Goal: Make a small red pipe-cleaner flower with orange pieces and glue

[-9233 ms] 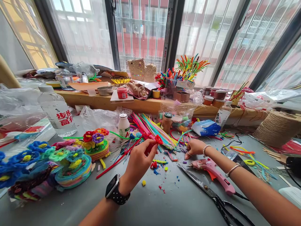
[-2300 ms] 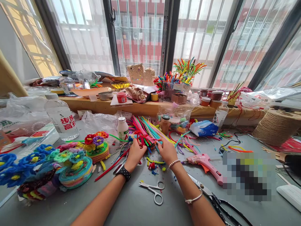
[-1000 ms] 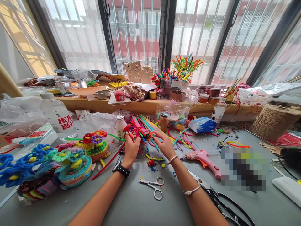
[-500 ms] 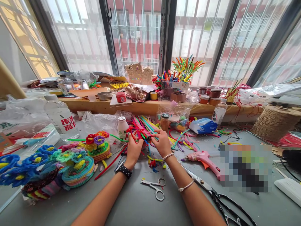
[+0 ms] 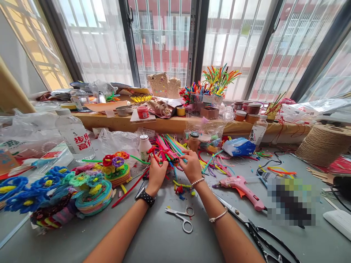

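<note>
My left hand [image 5: 157, 176], wearing a dark dotted watch band, is closed around a red pipe cleaner [image 5: 152, 152] that is bent at its top. Opposite it, my right hand [image 5: 192, 167] pinches at the near ends of a bundle of colourful pipe cleaners [image 5: 171, 146]; which strands it grips is hard to make out. A white-capped bottle [image 5: 144, 148] and a brown jar [image 5: 193, 141] stand just behind the hands. Small scissors [image 5: 181, 216] lie with spread blades on the grey table between my forearms. Yellow and red pipe cleaner scraps [image 5: 181, 188] lie just below my hands.
Pipe cleaner flowers on round bases [image 5: 93, 197] crowd the left side, near a water bottle [image 5: 74, 137]. To the right lie a pink glue gun [image 5: 241, 190], large black-handled shears [image 5: 255, 230] and a twine spool [image 5: 323, 144]. Craft supplies fill the window ledge [image 5: 170, 126].
The view has shifted slightly, so the scene sits a little further right. Both hands stay at the pipe cleaner bundle, with only slight finger movement.
</note>
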Available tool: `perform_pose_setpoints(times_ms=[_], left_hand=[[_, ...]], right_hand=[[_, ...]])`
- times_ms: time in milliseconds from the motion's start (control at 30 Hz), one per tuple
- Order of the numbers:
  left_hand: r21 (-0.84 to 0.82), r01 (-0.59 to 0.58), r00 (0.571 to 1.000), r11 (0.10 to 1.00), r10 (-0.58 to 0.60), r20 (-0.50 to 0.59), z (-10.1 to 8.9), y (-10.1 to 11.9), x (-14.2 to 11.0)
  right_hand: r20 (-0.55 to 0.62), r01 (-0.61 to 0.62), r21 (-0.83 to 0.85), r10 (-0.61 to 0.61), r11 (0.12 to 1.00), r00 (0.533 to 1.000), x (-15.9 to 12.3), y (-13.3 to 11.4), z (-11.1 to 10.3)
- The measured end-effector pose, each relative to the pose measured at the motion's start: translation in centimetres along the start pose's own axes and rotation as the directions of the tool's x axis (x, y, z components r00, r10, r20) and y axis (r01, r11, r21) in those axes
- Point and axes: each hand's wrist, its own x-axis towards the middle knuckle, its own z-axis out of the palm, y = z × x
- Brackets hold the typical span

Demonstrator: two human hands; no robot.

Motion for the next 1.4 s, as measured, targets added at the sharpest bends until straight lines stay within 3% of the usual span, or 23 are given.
perform_pose_setpoints(times_ms=[367,633,933,1400], left_hand=[[-0.010,0.015,1.000,1.000,-0.015,0.003,-0.1,0.4,-0.2],[-0.039,0.013,1.000,0.999,-0.013,-0.006,0.1,-0.4,0.1],[-0.021,0.021,1.000,1.000,-0.022,-0.006,-0.1,0.7,-0.2],[0.049,0.005,1.000,0.999,-0.005,0.012,0.1,0.2,-0.2]], right_hand=[[0.024,0.057,0.045,-0.058,0.997,0.998,-0.5,0.3,0.2],[0.024,0.063,0.033,-0.064,0.997,0.998,-0.7,0.1,0.1],[-0.022,-0.031,-0.018,0.030,0.999,0.999,-0.7,-0.5,0.2],[0.051,-0.238,-0.044,0.240,0.970,0.969,-0.4,-0.5,0.8]])
